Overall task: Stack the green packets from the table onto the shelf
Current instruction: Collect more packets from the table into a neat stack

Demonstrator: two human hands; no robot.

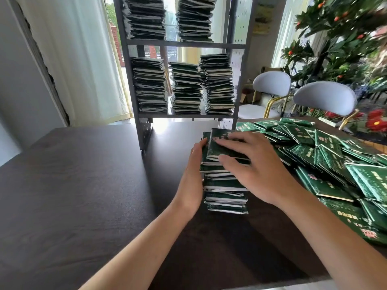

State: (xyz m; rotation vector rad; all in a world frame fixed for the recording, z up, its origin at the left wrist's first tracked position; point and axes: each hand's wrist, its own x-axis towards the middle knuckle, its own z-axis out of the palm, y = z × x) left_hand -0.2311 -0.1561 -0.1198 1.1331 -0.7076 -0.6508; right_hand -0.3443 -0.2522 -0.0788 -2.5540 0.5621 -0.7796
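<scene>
A tall stack of green packets [225,185] stands upright on the dark desk [83,185], near the middle of the view, just in front of the shelf's foot. The packets lie flat, one on another, their long sides running roughly from 6 toward 12 o'clock; the top packet [224,146] sits slightly askew.

Both hands frame the stack. The left hand [193,174] lies flat against its 9 o'clock side, fingers straight. The right hand [253,170] rests on top and down the 3 o'clock side, fingers spread and fairly straight, the thumb against the near face.

At 12 o'clock the grey shelf [184,45] carries five stacks: two on the upper level, three on the lower level [184,88], filling its width.

At 3 o'clock a loose heap of packets [335,164] spreads over the desk, touching the right wrist. Beyond it stand two pale chairs [324,97] and leafy plants [339,38] with red berries.
</scene>
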